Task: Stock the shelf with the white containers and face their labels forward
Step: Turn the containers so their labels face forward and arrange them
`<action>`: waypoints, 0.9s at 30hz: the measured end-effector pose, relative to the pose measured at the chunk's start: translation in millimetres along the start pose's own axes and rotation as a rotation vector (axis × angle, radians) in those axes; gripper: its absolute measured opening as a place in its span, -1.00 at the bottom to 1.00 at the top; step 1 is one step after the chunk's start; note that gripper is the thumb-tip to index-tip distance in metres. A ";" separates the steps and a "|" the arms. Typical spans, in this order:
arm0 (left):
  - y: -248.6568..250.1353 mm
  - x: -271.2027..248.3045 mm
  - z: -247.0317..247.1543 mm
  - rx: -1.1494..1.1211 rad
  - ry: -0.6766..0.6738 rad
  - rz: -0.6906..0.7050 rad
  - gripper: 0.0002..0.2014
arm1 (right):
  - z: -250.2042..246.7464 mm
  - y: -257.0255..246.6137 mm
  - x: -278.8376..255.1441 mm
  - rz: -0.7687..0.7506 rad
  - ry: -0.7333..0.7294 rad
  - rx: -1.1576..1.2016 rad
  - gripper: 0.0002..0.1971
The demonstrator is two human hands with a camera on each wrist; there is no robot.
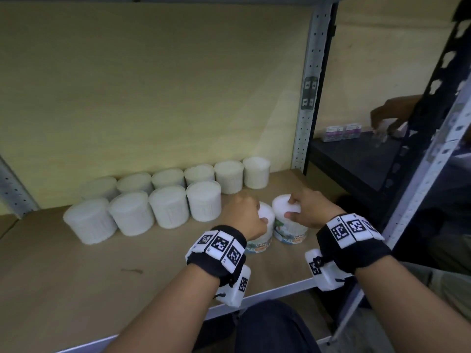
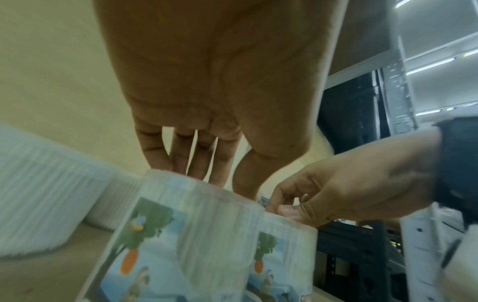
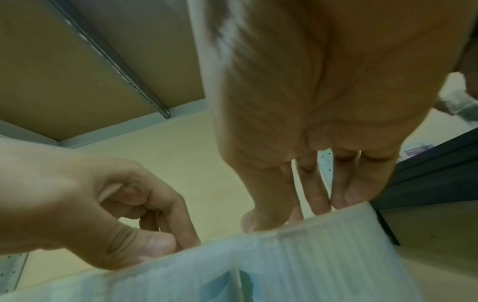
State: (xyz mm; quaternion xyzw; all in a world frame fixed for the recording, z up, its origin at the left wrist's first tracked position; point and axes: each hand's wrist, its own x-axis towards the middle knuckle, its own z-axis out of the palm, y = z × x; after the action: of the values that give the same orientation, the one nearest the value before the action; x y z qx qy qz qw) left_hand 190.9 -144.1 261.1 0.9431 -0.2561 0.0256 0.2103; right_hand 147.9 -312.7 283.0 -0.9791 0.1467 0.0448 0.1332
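Note:
Two white containers with colourful labels stand side by side near the front right of the wooden shelf (image 1: 76, 271). My left hand (image 1: 248, 212) grips the top of the left container (image 1: 260, 240) from above. My right hand (image 1: 303, 210) grips the lid of the right container (image 1: 290, 231) the same way. Both labels face me. In the left wrist view the left container (image 2: 181, 241) shows a tree and carrot picture, with the right hand (image 2: 344, 194) on the right container (image 2: 282, 255). In the right wrist view the right container (image 3: 297, 261) sits under my fingers (image 3: 320, 196).
Two rows of plain white containers (image 1: 168, 197) stand behind and to the left, their labels unseen. A grey perforated upright (image 1: 308, 98) bounds the shelf on the right. Beyond it another person's hand (image 1: 390, 115) handles small boxes (image 1: 341, 132) on a dark shelf.

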 end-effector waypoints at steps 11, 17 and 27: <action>23.9 -53.9 0.6 -0.036 -0.043 0.063 -0.63 | 6.9 18.8 -61.1 -0.013 0.007 0.015 -0.49; 32.2 -68.2 -2.0 -0.015 -0.069 0.070 -0.64 | 7.0 22.4 -70.8 -0.010 -0.003 0.020 -0.48; 33.2 -67.9 -1.9 0.010 -0.075 0.051 -0.62 | 6.4 22.3 -73.9 -0.010 0.001 0.058 -0.48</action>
State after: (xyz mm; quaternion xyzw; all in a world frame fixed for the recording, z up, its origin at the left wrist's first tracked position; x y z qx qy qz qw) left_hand 115.8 -137.1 265.0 0.9376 -0.2879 -0.0030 0.1950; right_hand 70.5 -311.1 280.7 -0.9756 0.1430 0.0391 0.1618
